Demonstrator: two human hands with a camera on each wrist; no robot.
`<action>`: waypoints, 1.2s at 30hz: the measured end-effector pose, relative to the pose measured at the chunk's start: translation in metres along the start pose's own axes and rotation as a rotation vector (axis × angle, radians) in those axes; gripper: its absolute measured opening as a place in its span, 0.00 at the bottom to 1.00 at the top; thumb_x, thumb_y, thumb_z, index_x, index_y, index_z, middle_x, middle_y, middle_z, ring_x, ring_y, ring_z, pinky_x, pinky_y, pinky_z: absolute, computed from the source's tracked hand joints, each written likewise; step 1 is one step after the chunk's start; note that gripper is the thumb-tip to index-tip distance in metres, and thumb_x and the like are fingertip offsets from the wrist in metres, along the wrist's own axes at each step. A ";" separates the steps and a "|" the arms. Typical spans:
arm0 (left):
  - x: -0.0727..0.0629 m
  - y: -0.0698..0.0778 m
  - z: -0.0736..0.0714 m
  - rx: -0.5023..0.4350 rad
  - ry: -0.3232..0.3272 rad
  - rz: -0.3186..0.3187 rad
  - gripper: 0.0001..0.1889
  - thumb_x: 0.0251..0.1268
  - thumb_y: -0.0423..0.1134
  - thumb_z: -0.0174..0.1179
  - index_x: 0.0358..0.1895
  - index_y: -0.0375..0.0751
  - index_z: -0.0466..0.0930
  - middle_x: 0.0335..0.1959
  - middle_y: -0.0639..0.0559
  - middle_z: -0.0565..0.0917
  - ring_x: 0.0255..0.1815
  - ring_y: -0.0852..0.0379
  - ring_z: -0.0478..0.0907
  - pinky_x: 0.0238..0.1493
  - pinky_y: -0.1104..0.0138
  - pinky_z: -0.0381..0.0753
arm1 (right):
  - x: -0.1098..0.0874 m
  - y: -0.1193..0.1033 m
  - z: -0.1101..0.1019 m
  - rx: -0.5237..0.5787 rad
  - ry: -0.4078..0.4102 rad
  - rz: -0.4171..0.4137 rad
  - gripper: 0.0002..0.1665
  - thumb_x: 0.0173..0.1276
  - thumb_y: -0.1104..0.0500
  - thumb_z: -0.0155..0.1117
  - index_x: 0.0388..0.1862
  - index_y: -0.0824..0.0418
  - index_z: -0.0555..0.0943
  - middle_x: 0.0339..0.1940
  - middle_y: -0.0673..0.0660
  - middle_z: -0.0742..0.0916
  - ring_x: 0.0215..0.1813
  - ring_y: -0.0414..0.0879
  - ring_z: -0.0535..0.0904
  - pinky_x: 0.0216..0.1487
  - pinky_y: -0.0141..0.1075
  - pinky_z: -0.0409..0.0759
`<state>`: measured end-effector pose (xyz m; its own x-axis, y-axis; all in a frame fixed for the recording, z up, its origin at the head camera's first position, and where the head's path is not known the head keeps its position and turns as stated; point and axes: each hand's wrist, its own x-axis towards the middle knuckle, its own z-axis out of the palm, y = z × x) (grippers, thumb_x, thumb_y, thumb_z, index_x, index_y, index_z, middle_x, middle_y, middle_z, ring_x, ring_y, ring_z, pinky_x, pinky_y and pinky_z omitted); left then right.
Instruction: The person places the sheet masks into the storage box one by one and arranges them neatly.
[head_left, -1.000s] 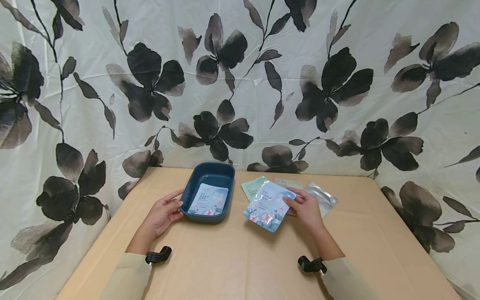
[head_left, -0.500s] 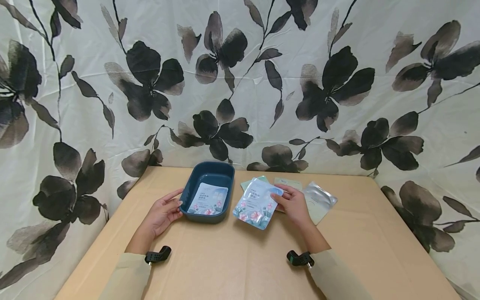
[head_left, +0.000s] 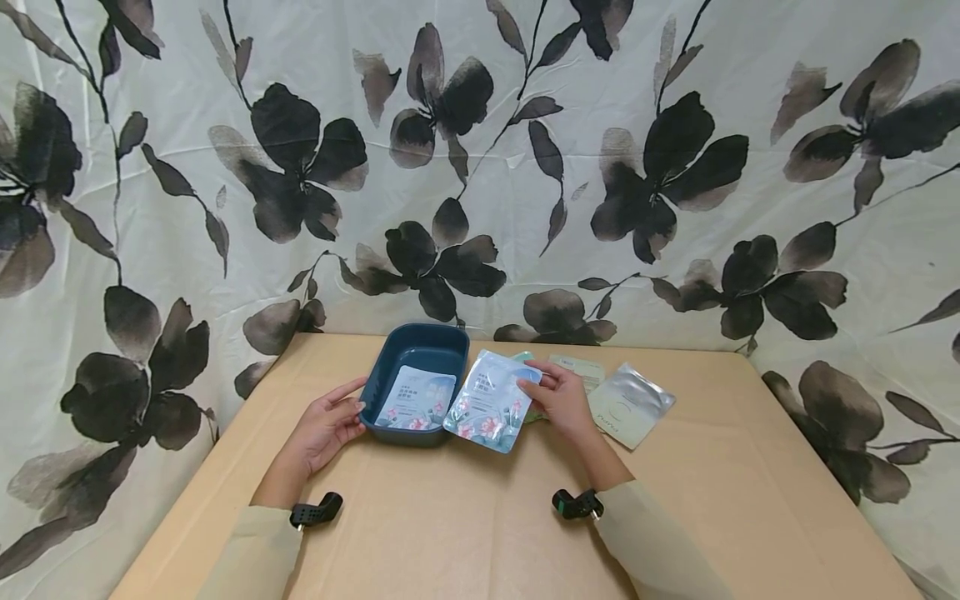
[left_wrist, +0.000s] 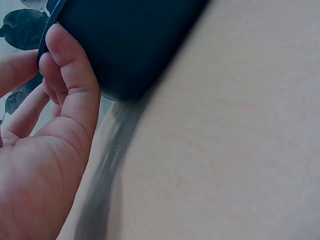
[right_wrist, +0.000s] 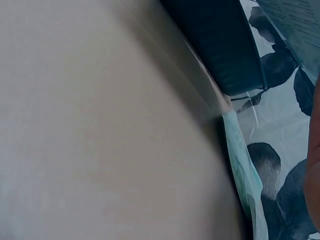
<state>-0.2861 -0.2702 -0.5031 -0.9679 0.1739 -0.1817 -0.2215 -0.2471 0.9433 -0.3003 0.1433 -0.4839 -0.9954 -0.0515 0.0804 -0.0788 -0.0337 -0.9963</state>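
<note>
1. what has just changed: the right hand (head_left: pixel 561 400) has carried a blue floral packet (head_left: pixel 491 404) leftward over the last second, from above the loose packets to the right edge of a dark blue box (head_left: pixel 408 438). for the work in hand, this seems to bring the packet close to the box, though not inside it.

2. the right hand pinches the packet by its right edge, thumb on the printed face. the packet is tilted and off the table, its lower left corner overlapping the box's front right corner from above; whether they touch, i cannot tell.

3. the left hand (head_left: pixel 327 429) has stayed in place, fingers curled at the box's left rim, holding it. the two hands are well apart, with the box and packet between them.

4. a matching packet (head_left: pixel 417 400) lies face up inside the box, towards its near end.

5. with the held packet shifted, more of the others shows: a silver-topped pale green packet (head_left: pixel 632 406) now largely uncovered, a pale packet (head_left: pixel 581 368) behind it, and a green packet (head_left: pixel 535 415) partly hidden behind the right hand and its packet.

6. the surface is a light tan table (head_left: pixel 465 533), smooth, with faint creases.

7. beyond it hangs white fabric (head_left: pixel 525 208) printed with large grey and black flowers, filling the background. both arms wear beige sleeves (head_left: pixel 255 550).
</note>
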 end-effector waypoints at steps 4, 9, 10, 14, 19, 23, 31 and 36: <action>-0.001 0.000 0.000 0.000 0.001 0.000 0.33 0.76 0.33 0.58 0.80 0.41 0.58 0.39 0.54 0.81 0.31 0.60 0.78 0.40 0.69 0.85 | 0.006 0.001 0.008 0.005 -0.022 -0.012 0.28 0.67 0.64 0.72 0.66 0.63 0.79 0.51 0.66 0.90 0.36 0.44 0.89 0.35 0.35 0.88; 0.000 -0.001 -0.001 -0.007 -0.012 0.008 0.34 0.76 0.33 0.58 0.81 0.40 0.57 0.38 0.55 0.81 0.31 0.60 0.78 0.39 0.69 0.85 | 0.012 -0.001 0.016 0.009 -0.028 -0.007 0.29 0.68 0.63 0.72 0.67 0.65 0.78 0.51 0.65 0.90 0.36 0.44 0.89 0.36 0.35 0.88; 0.000 -0.001 -0.001 -0.007 -0.015 0.009 0.34 0.76 0.33 0.58 0.81 0.40 0.57 0.38 0.55 0.81 0.30 0.60 0.78 0.39 0.69 0.85 | 0.013 -0.002 0.017 0.006 -0.026 -0.004 0.29 0.68 0.63 0.72 0.67 0.65 0.78 0.51 0.64 0.90 0.36 0.44 0.89 0.36 0.35 0.88; 0.000 -0.001 -0.001 -0.008 -0.020 0.008 0.34 0.76 0.33 0.58 0.81 0.40 0.57 0.38 0.55 0.81 0.31 0.60 0.78 0.39 0.69 0.85 | 0.017 -0.004 0.024 -0.008 -0.020 0.006 0.29 0.67 0.62 0.73 0.67 0.64 0.79 0.50 0.64 0.90 0.35 0.45 0.89 0.37 0.35 0.88; -0.001 -0.001 -0.001 -0.010 -0.019 0.004 0.34 0.76 0.33 0.58 0.81 0.40 0.57 0.39 0.54 0.81 0.30 0.60 0.78 0.40 0.69 0.85 | 0.026 -0.004 0.032 -0.005 -0.022 0.022 0.29 0.67 0.61 0.73 0.67 0.62 0.79 0.52 0.64 0.90 0.36 0.46 0.90 0.38 0.35 0.88; -0.001 -0.002 -0.001 -0.010 -0.016 -0.002 0.34 0.76 0.33 0.58 0.81 0.41 0.57 0.39 0.54 0.81 0.31 0.60 0.78 0.40 0.69 0.85 | 0.031 -0.004 0.040 0.024 -0.032 0.029 0.26 0.67 0.63 0.72 0.65 0.59 0.81 0.53 0.65 0.89 0.37 0.47 0.90 0.38 0.35 0.89; -0.001 -0.002 0.000 -0.011 -0.013 0.010 0.33 0.77 0.33 0.57 0.80 0.40 0.57 0.36 0.55 0.80 0.30 0.60 0.77 0.39 0.69 0.85 | 0.041 -0.008 0.055 -0.004 -0.047 0.041 0.26 0.67 0.62 0.73 0.64 0.57 0.82 0.50 0.61 0.91 0.34 0.46 0.88 0.44 0.42 0.89; -0.001 -0.002 -0.001 -0.020 -0.014 0.014 0.33 0.77 0.32 0.57 0.81 0.40 0.57 0.36 0.55 0.81 0.30 0.61 0.78 0.39 0.69 0.85 | 0.049 -0.009 0.068 -0.017 -0.080 0.035 0.27 0.68 0.62 0.72 0.66 0.60 0.80 0.50 0.62 0.91 0.34 0.45 0.87 0.49 0.53 0.88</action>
<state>-0.2851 -0.2711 -0.5052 -0.9692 0.1834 -0.1645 -0.2104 -0.2688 0.9399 -0.3446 0.0734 -0.4690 -0.9902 -0.1317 0.0465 -0.0451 -0.0132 -0.9989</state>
